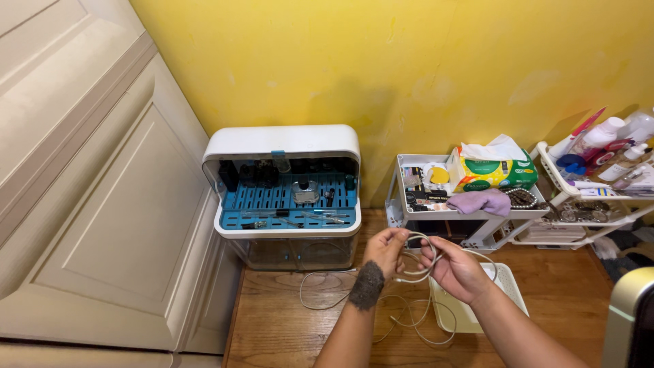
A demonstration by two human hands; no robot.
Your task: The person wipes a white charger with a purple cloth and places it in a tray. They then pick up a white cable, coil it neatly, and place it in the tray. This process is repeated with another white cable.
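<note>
My left hand (pixel 383 251) and my right hand (pixel 455 270) are held together over a wooden floor, both gripping a thin white cable (pixel 417 264) wound into small loops between them. My left wrist has a dark tattoo. The loose rest of the cable (pixel 320 292) trails down onto the floor in curves below and to the left of my hands. Under my right hand lies a flat white tray-like object (pixel 463 317).
A white cabinet with a clear front and a blue ridged shelf (pixel 283 197) stands against the yellow wall. To its right is a white rack (pixel 470 217) with a tissue pack, purple cloth and beads. Another rack (pixel 599 197) holds bottles. Cream panelled doors (pixel 102 204) are on the left.
</note>
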